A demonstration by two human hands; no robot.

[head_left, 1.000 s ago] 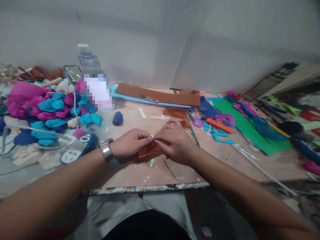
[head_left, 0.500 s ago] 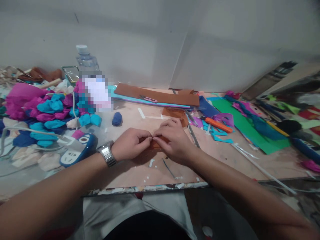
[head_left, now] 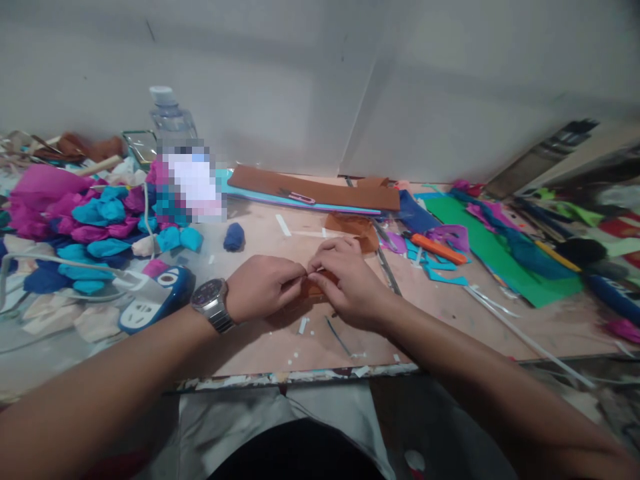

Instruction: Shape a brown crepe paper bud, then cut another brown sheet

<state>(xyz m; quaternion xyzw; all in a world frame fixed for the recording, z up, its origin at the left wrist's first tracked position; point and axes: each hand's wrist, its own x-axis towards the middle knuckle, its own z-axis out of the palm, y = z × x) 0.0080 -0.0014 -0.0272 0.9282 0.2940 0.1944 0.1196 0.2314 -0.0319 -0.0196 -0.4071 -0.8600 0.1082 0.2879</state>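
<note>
My left hand (head_left: 265,287) and my right hand (head_left: 347,280) meet over the middle of the table, fingertips touching. Both are closed in a pinch on a small brown piece of thin, paper-like material (head_left: 315,291). Most of that piece is hidden behind my fingers. Just beyond my right hand lies another brown piece (head_left: 367,232), with a dark thin blade-like tool (head_left: 387,270) to its right. A small dark blue wrapped bundle (head_left: 233,237) rests beyond my left hand. White scraps (head_left: 303,325) are scattered on the near side.
At left are a heap of pink and blue bundles (head_left: 107,207), a power strip (head_left: 155,300) with a cable and a bottle (head_left: 171,117). Small pink-handled scissors (head_left: 302,198) lie on brown sheets (head_left: 345,190). An orange cutter (head_left: 437,249) and green sheet (head_left: 520,267) are at right.
My left wrist has turned slightly, so the watch face now shows. Both hands stay together on the brown piece, with only a small shift of the fingers.
</note>
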